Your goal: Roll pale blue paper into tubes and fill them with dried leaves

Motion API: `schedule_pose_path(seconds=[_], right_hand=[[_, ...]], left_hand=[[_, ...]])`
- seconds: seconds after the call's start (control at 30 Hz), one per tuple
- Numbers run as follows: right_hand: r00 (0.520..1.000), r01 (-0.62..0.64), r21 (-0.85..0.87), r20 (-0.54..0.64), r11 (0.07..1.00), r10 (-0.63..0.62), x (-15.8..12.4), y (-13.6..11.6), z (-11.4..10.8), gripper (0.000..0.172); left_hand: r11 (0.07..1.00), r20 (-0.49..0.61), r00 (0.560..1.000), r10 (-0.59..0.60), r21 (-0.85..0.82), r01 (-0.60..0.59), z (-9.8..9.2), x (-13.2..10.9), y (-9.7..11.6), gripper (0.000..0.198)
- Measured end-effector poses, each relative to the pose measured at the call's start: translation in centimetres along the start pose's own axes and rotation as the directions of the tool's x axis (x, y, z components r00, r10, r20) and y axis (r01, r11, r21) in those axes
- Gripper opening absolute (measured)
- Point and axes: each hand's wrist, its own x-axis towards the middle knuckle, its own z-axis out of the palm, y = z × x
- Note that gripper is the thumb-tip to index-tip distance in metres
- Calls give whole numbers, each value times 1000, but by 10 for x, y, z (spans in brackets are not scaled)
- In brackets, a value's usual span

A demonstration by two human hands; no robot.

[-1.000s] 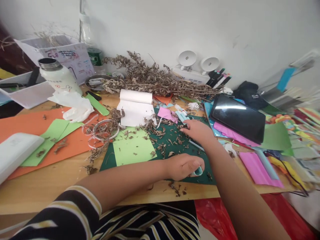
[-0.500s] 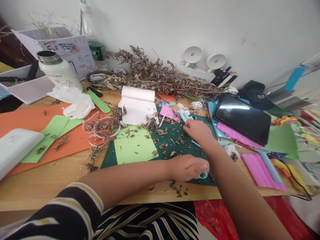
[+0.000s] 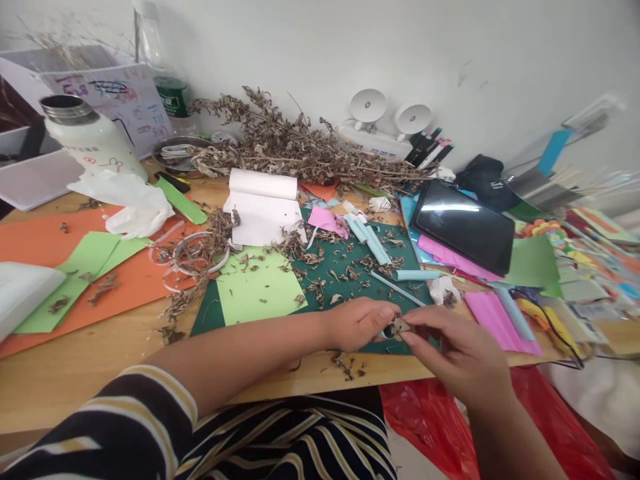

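My left hand (image 3: 361,324) is closed round a light-blue paper tube (image 3: 387,333), whose open end just shows past the thumb. Between the thumb and fingertips of my right hand (image 3: 453,347) is a pinch of dried leaf (image 3: 399,327), held at the tube's mouth. Both hands meet over the front edge of the dark green mat (image 3: 327,267). Crumbled dry leaves (image 3: 350,267) lie scattered across that mat and on a light-green paper sheet (image 3: 255,283). Several blue paper tubes (image 3: 370,240) rest at the mat's right side.
A heap of dried plant stems (image 3: 295,143) lies along the wall. White paper (image 3: 265,217) with a rolled end is behind the green sheet. At the right sit a black tablet (image 3: 463,227) and pink paper (image 3: 500,320); at the left, a white bottle (image 3: 95,143) and orange paper (image 3: 125,287).
My right hand has come back from the far side of the mat to my left hand, now with dried leaf in its fingertips. The camera view has shifted slightly right.
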Motion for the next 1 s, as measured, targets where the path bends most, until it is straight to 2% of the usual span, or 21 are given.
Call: schedule_pose_path(seconds=[0.17,0.4,0.47,0.53,0.67,0.8,0.9,1.0], right_hand=[[990,137,-155,9,978,-138,0,-4,6,7],[977,152,-338,194,929,-89,0,-17,0,17],[970,142,-306,231,941,-71,-1,-19,-1,19],[978,118,-209,196,971,-77,-3,-17,0,19],[999,38,-138,-2,990,-38,-7,-12,6,14],[996,39,-72,-78,997,-44,-12,-8,12,8],[984,117,-145,-116,982,-134,-15,-7,16,8],[968,139,-282,-162,949,-189,-16,-8,20,10]], left_hand=[[999,9,1000,12,-47,-12,1,0,1,58],[1000,47,999,-2,24,1,0,0,4,68],[999,38,999,-22,35,21,0,0,5,69],[999,29,999,-33,42,32,0,0,5,67],[999,30,999,-26,25,26,-1,1,5,64],[1000,18,1000,-23,8,23,-1,2,5,66],[999,18,999,-35,1,35,0,2,6,68],[999,25,999,-43,18,42,-1,1,6,69]])
